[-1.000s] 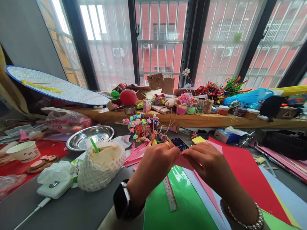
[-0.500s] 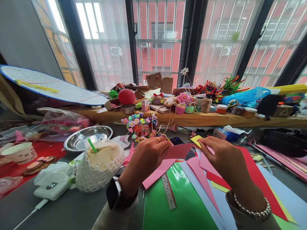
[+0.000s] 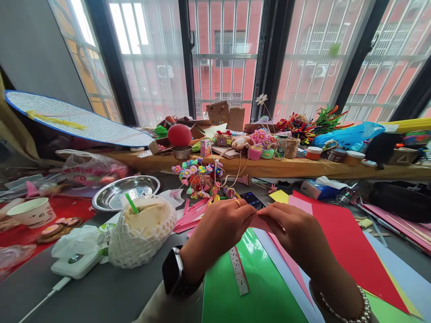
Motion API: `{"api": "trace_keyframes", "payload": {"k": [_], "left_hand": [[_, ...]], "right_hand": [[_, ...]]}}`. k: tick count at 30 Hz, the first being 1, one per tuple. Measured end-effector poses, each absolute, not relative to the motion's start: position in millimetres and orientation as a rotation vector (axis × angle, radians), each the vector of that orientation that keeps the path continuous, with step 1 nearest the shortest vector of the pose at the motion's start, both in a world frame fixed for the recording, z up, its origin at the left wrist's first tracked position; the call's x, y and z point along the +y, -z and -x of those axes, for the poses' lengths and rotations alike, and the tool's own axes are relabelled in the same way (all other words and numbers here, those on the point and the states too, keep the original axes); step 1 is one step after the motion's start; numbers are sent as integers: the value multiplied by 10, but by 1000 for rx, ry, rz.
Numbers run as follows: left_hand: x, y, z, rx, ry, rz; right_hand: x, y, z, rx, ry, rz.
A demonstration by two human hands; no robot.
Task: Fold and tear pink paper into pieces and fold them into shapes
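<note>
Between my hands is a piece of pink paper (image 3: 261, 224), mostly hidden behind my fingers. My left hand (image 3: 225, 222), with a ring and a watch, pinches its left part. My right hand (image 3: 293, 226) pinches its right end, and the fingertips of both hands nearly meet. Below them lies a glossy green sheet (image 3: 259, 287), with a small patterned ruler (image 3: 239, 273) on it. Just beyond my fingertips a phone (image 3: 253, 200) lies with its screen lit. A yellow paper piece (image 3: 279, 196) rests past my right hand.
Red paper (image 3: 350, 242) and other coloured sheets spread to the right. A net-wrapped coconut (image 3: 143, 231) with a green straw stands left, before a steel plate (image 3: 101, 193). Pipe-cleaner flowers (image 3: 198, 175) stand ahead, below a cluttered wooden ledge (image 3: 303, 167). A paper cup (image 3: 32, 211) is far left.
My right hand has moved left to meet my left hand at the pink paper. The yellow piece near my right fingers now lies on the table. My left hand has shifted slightly right.
</note>
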State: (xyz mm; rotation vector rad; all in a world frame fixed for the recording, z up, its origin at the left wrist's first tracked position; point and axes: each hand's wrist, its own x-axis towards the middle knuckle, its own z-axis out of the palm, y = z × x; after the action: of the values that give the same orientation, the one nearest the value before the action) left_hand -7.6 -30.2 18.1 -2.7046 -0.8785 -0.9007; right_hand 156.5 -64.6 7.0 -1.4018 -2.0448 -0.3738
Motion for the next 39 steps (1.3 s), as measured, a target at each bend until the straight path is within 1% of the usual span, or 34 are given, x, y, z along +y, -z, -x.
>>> {"api": "trace_keyframes", "payload": {"k": [6,9,16,20,24,27,29,30,32,35,39], "left_hand": [[-209,-237,221,-927,1019,2633],[-222,-243,208,-944,1063,2632],[-301,-182,56,-831,870,2750],[-258,-214,148,-821,891,2751],[-211,-268,285,-871,963,2733],[-197,-286,340,-920,940,2721],[-202,-283,335,-913,942,2722],[-209,-278,320,-897,949,2726],[-230,-267,275,-869,943,2746],[-265,-258,211,-845,926,2794],[-273,-283,231,-755,1061,2857]], "right_hand": [[-654,-125,-1739,-2018,384,1506],[-654,-124,-1737,-2050,334,1493],[-680,-124,-1637,-2138,220,1293],[-679,-130,-1686,-2132,189,1319],[-621,-107,-1833,-2051,284,1449],[-580,-98,-1929,-1819,499,1679],[-580,-110,-1923,-1686,561,1699],[-591,-120,-1893,-1701,501,1626],[-624,-138,-1790,-1866,278,1422],[-679,-147,-1635,-2021,86,1333],[-713,-156,-1634,-2026,56,1291]]}}
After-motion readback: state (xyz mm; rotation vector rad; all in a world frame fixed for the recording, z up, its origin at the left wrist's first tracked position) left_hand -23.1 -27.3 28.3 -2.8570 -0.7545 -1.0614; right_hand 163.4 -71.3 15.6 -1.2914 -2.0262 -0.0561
